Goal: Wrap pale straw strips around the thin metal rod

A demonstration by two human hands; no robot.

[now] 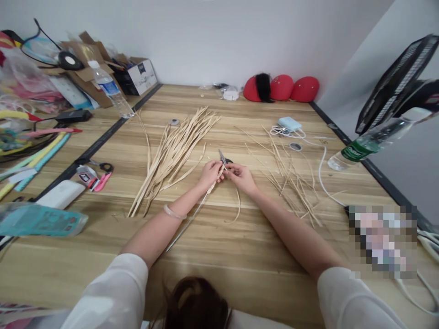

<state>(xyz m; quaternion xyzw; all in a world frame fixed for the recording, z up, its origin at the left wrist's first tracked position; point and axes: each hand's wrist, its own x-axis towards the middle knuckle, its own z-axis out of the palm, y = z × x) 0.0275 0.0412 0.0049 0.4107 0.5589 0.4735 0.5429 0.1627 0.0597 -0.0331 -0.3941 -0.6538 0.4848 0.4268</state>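
Observation:
My left hand (211, 174) is closed around a short braided piece of straw (221, 172) wrapped on a thin metal rod (187, 226), which slants down toward me. Against the same braid, my right hand (241, 177) pinches a straw strip, whose loose end (239, 205) seems to curl down to the tabletop. Just beyond my fingers lie scissors (222, 156), blades pointing away and handles partly hidden. To the left spreads a bundle of flat straw strips (181, 148). On the right, thinner straw pieces (286, 176) are scattered.
Water bottles stand at the left (111, 89) and right (368, 144), the right one near a black fan (394, 82). Red caps (281, 87) sit by the wall. A white cable (321, 169) crosses the right side. Boxes (142, 75) and clutter fill the far left.

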